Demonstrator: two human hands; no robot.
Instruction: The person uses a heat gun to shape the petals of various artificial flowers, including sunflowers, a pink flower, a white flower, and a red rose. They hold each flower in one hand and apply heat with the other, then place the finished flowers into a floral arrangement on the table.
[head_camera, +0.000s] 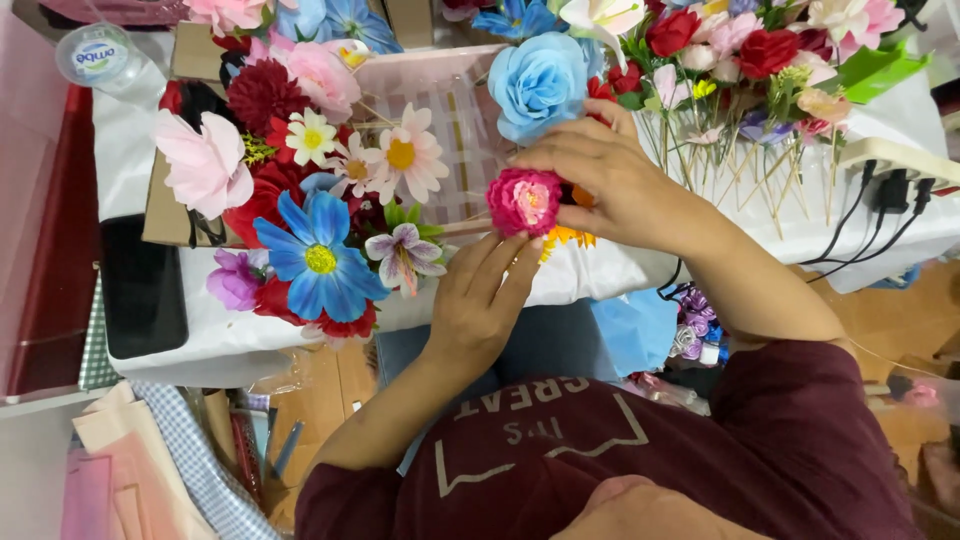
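A small pink and magenta artificial flower (523, 200) sits between both my hands, above the white-covered table (215, 335). My right hand (615, 185) curls over it from the right, fingers on its top and side. My left hand (485, 295) reaches up from below, its straight fingertips pressed against the flower's lower edge. A bit of yellow and orange petal (568, 237) shows under my right hand. A large light-blue rose (538, 82) lies just above the hands.
An arrangement of blue (318, 258), white (400, 155), pink (205, 165) and dark red (262, 95) flowers fills the left. Stemmed flowers on sticks (740, 60) stand at top right beside a white power strip (895, 160). A black phone (143, 285) lies left.
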